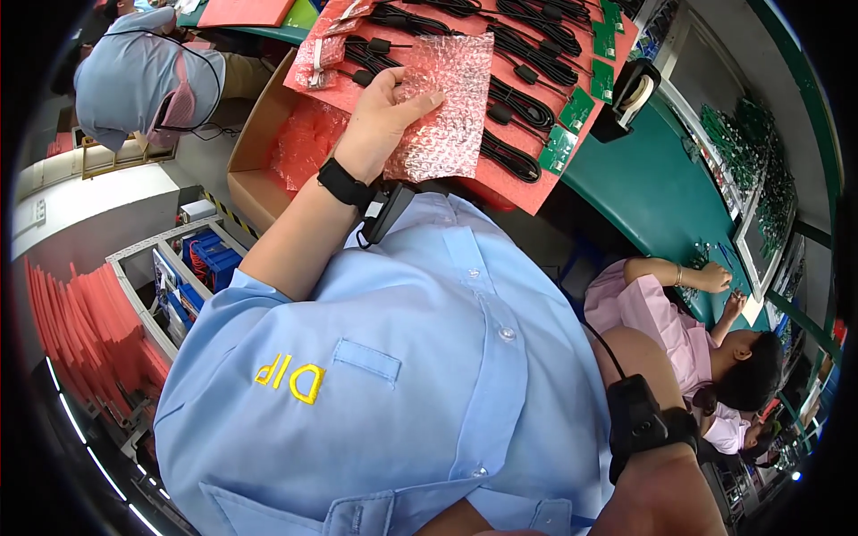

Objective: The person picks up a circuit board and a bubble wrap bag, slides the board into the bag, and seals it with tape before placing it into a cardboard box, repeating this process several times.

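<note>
My left hand grips a clear bubble wrap bag, its thumb lying across the near face and some fingers hidden. Beneath the bag is a pink foam sheet with rows of coiled black cables. Small green circuit boards sit along the sheet's right side, by the cable ends. My right arm is bent back toward the lower edge; only the back part of my right hand shows beyond its wrist strap, with the fingers out of sight.
A cardboard box with pink wrap inside stands left of the sheet. To the right are a green worktable and a tape dispenser. A co-worker in pink works there; another person bends at far left.
</note>
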The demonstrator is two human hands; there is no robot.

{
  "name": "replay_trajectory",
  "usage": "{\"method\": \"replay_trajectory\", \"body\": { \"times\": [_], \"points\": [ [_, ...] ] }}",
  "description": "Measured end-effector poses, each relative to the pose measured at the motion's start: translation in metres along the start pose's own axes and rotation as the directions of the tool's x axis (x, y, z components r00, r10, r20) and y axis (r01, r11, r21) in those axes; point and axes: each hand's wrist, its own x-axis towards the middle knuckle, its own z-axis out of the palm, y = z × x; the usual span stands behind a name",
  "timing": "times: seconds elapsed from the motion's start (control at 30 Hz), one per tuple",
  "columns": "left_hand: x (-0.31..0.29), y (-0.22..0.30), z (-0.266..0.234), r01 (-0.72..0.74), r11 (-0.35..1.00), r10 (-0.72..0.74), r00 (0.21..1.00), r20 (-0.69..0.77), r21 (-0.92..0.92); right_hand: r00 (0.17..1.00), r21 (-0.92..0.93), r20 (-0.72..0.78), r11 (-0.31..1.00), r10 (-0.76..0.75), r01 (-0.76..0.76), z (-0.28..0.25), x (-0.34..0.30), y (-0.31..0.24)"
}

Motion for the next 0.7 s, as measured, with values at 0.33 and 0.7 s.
{"method": "replay_trajectory", "body": {
  "times": [0.33,0.7],
  "points": [
    [-0.007,0.003,0.002,0.058,0.991,-0.049,0.996,0.076,-0.117,-0.338,0.512,0.209,-0.397,0.918,-0.761,0.055,-0.229,0.043],
    [-0.012,-0.010,-0.020,0.204,0.945,-0.184,0.978,0.100,-0.257,0.030,-0.546,0.572,0.407,0.820,-0.732,0.070,-0.289,0.064]
  ]
}}
